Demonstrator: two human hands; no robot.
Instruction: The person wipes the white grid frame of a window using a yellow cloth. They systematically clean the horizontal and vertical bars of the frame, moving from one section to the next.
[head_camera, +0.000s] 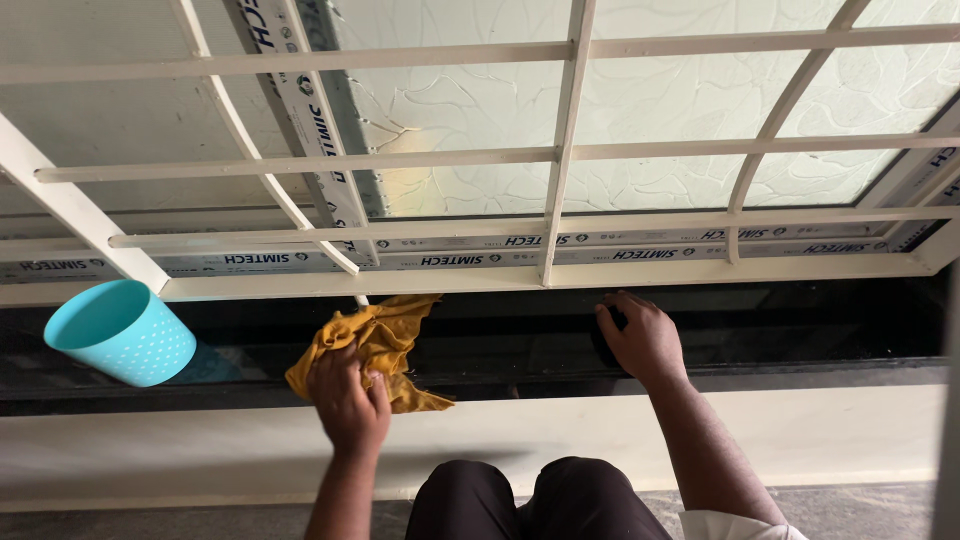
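Head view: left hand (348, 398) clutches yellow cloth (375, 345) at black sill (800, 330) edge, right hand (640, 340) fingers spread flat

We see a cup (120, 333) at the sill's (520, 340) left end. A cloth (375, 345) lies mid-sill under our left hand (348, 400), grille (560, 150) behind. Our right hand (642, 340) rests further right.

The left hand (347, 398) is pressing a yellow cloth (375, 345) onto the black sill (800, 330). The right hand (640, 340) is resting there, well apart. A turquoise cup (120, 333) is standing far to the left hand's left.
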